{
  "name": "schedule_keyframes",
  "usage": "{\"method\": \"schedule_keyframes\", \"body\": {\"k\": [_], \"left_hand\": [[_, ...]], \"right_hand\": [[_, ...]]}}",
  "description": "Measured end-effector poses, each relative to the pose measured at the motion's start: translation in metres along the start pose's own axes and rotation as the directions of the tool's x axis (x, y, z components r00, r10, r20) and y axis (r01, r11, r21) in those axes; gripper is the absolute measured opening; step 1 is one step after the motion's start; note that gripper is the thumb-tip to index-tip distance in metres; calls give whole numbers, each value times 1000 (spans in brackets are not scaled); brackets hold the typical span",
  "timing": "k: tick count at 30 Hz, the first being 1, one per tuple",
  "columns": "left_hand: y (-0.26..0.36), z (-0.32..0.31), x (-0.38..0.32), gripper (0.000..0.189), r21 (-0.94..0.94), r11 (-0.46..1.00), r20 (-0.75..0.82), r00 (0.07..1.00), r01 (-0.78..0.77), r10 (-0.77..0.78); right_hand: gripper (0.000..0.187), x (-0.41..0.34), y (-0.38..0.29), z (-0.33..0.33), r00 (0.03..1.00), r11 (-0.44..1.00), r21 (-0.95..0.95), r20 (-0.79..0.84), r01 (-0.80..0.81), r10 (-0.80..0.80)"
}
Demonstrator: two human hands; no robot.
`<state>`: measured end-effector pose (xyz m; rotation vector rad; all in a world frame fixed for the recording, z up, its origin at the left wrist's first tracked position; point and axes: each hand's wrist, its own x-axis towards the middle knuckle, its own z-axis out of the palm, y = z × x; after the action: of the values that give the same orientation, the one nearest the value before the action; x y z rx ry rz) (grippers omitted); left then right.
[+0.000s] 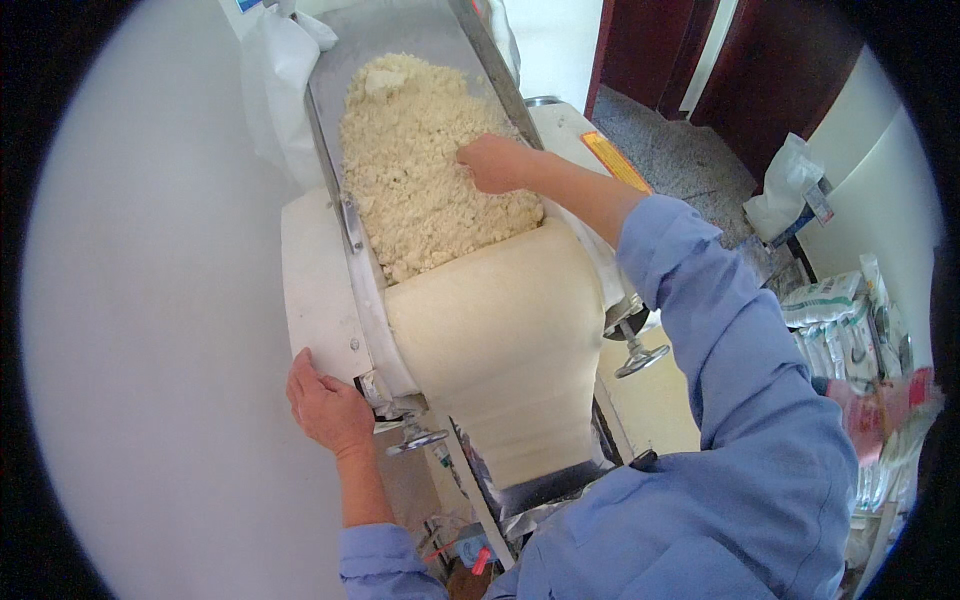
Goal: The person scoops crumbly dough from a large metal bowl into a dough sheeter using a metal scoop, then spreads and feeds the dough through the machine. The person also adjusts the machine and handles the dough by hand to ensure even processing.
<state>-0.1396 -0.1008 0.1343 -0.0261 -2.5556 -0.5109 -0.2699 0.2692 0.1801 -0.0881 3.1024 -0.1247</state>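
Observation:
Crumbly pale dough [420, 165] is heaped in the metal hopper tray [397, 30] of a dough sheeting machine. My right hand [495, 165] is at the right side of this heap, its fingers curled and partly hidden, so whether they grasp any dough is unclear. Below the heap, a wide smooth dough sheet [502, 300] drapes over the machine's front and hangs down towards me. My left hand [330, 409] rests against the lower corner of the white left side housing [319, 277], fingers slightly spread, holding nothing.
Metal handwheels [642, 361] [417, 442] stick out on both sides. A white wall [165, 300] borders the machine's left. White bags [825, 300] are stacked at right, and a white plastic sack [787, 184] sits near the dark red door [772, 75].

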Motion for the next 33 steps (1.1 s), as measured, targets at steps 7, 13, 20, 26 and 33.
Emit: {"method": "schedule_keyframes", "body": {"k": [7,13,20,26,33], "left_hand": [[-3,3,1,33,-3,1000,-18,1000,9,-9],[-1,2,0,36,25,999,-2,1000,22,-22],[0,0,1,34,-16,1000,-24,1000,-17,16],[1,-1,0,34,4,1000,-30,1000,0,0],[3,-4,2,33,13,1000,0,1000,20,-20]], "right_hand": [[61,12,2,18,957,990,128,-277,-56,90],[88,-23,-74,22,985,990,119,-147,-70,87],[63,-45,-72,26,961,973,18,-161,231,-225],[48,-59,-53,32,982,988,-109,-142,113,-128],[28,-36,-49,47,936,946,-215,-206,242,-286]]}}
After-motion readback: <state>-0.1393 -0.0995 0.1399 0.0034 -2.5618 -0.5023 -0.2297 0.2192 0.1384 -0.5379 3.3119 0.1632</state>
